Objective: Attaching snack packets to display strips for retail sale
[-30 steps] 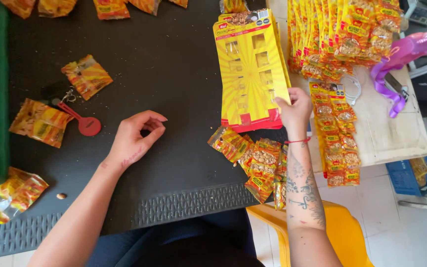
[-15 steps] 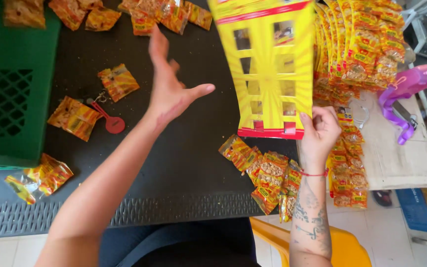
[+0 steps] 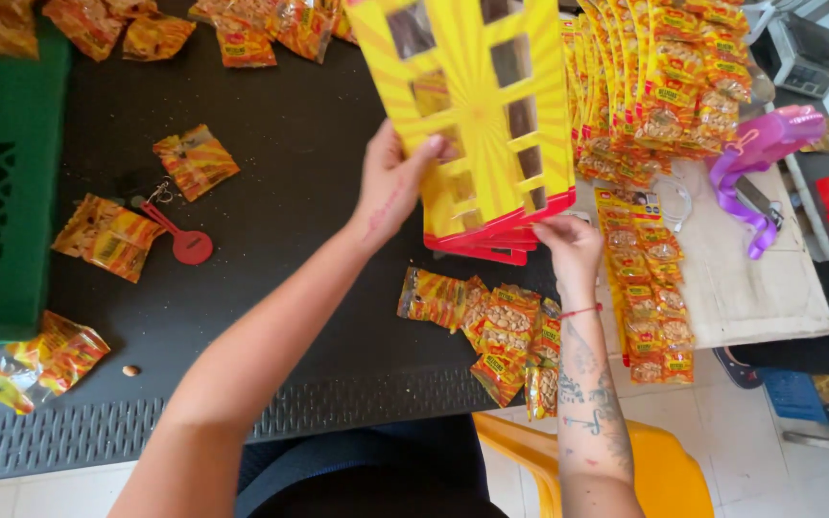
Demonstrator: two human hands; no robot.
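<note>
I hold a yellow display card (image 3: 477,105) with rows of small cut-out windows and a red lower edge, lifted and tilted over the black mat (image 3: 309,288). My left hand (image 3: 390,182) grips its left edge. My right hand (image 3: 568,245) pinches its lower right corner. More red-edged cards (image 3: 491,251) lie just under it. A pile of small yellow-red snack packets (image 3: 496,331) lies below both hands, near the mat's front edge.
A green crate (image 3: 2,182) stands at the left. Loose packets (image 3: 107,235) and a red key tag (image 3: 179,240) lie on the mat. At the right, filled packet strips (image 3: 654,278), stacked filled cards (image 3: 664,77) and purple tape (image 3: 755,153) rest on a white board (image 3: 760,288).
My left hand came down from mid-air and took the card's left edge. The card has tilted and swung left over the mat, while my right hand keeps its lower corner.
</note>
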